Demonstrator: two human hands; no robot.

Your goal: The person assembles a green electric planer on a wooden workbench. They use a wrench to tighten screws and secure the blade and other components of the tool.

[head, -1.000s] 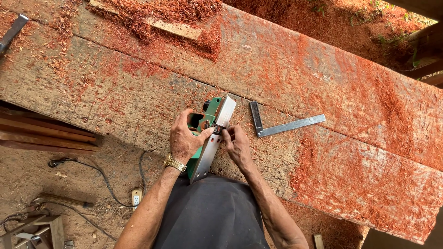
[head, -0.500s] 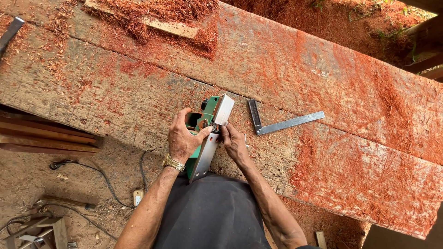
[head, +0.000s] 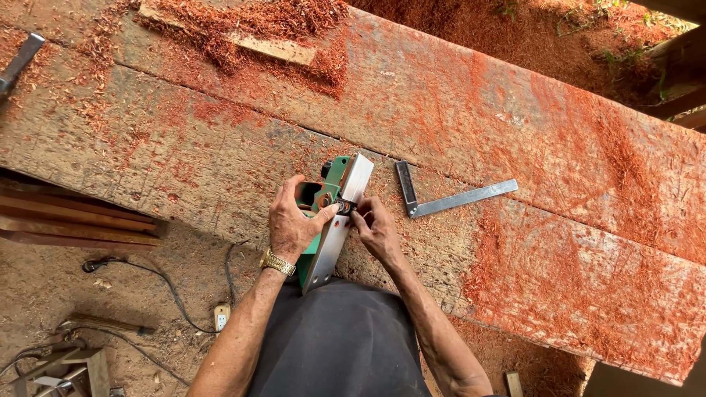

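Observation:
A green electric planer (head: 332,213) lies on its side on a big rough wooden beam (head: 471,125), its flat metal sole turned to the right. My left hand (head: 294,220), with a gold wristwatch, grips the planer's green body. My right hand (head: 376,229) pinches at a small dark part by the cutter, in the middle of the sole. What the fingertips hold is too small to tell. A metal try square (head: 441,197) lies on the beam just right of my hands.
Red wood shavings (head: 243,29) cover the beam and the ground behind. A loose wooden offcut (head: 272,48) lies at the far side. Stacked planks (head: 66,220) sit at left, and a black cable (head: 162,283) with a white socket (head: 220,317) runs over the dirt floor.
Both hands stay on the planer; the right fingers shift slightly at the cutter. The view has drifted a little.

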